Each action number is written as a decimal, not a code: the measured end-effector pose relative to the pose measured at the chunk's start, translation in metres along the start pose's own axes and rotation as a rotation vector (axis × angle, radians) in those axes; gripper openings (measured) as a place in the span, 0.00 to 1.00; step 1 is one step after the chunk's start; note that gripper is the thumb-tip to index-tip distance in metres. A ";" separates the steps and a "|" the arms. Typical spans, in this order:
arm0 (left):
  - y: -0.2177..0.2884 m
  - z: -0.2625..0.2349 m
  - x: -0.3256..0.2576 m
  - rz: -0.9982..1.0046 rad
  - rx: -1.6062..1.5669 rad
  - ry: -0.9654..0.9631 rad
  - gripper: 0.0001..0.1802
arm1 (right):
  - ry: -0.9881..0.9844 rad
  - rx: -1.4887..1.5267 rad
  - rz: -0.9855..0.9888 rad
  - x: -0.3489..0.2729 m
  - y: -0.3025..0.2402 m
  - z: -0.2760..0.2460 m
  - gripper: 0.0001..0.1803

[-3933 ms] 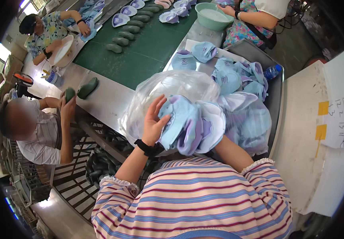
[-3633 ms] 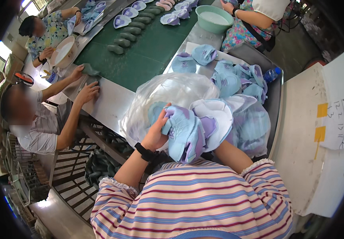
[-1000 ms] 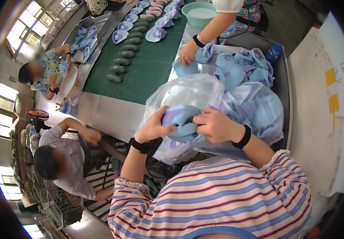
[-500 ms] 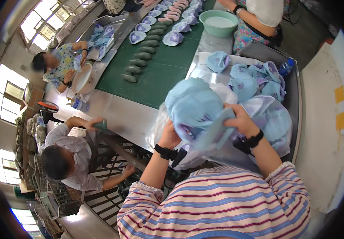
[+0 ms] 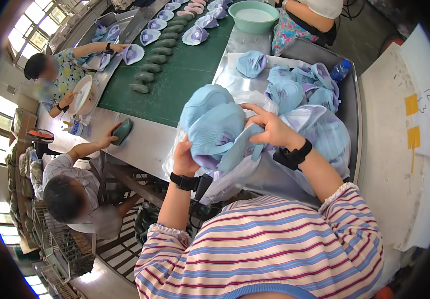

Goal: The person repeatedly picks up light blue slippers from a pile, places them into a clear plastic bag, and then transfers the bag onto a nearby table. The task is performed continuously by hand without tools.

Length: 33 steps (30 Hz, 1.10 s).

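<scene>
Several light blue shoe uppers with purple linings are bunched together in front of me, above a clear plastic bag. My left hand is closed on their lower left edge, thumb against the blue side. At the right, my right hand pinches the bent edge of the front upper, by its opening. More uppers lie in and under clear plastic beside my right forearm. Both wrists wear black straps.
Behind the bag, loose uppers lie in a metal tray with a blue bottle. A green belt carries dark shoe lasts and uppers. Co-workers stand left and at the back; one holds a green last. A green basin stands behind.
The held uppers have tilted, so the purple opening shows more clearly, and my right fingers now pinch the edge higher. A co-worker at left has stretched an arm with an upper toward the belt.
</scene>
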State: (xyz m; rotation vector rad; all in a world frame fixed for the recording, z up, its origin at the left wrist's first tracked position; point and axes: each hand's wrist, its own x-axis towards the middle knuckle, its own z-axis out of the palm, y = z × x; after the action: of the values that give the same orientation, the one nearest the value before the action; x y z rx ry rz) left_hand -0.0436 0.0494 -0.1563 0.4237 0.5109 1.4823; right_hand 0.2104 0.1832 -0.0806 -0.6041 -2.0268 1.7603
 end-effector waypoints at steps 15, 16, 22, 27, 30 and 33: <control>-0.008 -0.041 -0.004 -0.090 -0.068 0.233 0.35 | 0.032 0.859 0.357 0.049 0.039 0.013 0.25; -0.003 -0.030 -0.004 -0.106 -0.041 0.260 0.35 | -0.012 0.975 0.355 0.055 0.050 0.010 0.20; 0.024 -0.058 -0.035 -0.121 -0.048 0.171 0.31 | 0.148 0.889 0.565 0.074 0.062 0.000 0.19; 0.025 -0.111 -0.055 0.044 -0.137 0.249 0.28 | 0.292 0.979 0.534 0.107 0.063 -0.064 0.19; 0.023 -0.075 -0.069 0.156 -0.026 0.529 0.30 | 0.410 0.896 0.530 0.116 0.079 -0.117 0.19; 0.017 -0.066 -0.070 0.223 0.067 0.555 0.30 | 0.355 0.758 0.399 0.123 0.092 -0.186 0.15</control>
State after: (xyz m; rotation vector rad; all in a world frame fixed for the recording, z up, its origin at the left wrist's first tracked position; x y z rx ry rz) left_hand -0.0961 -0.0221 -0.1971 0.1147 0.9780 1.8075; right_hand 0.2171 0.4154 -0.1446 -1.0000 -0.9299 2.2432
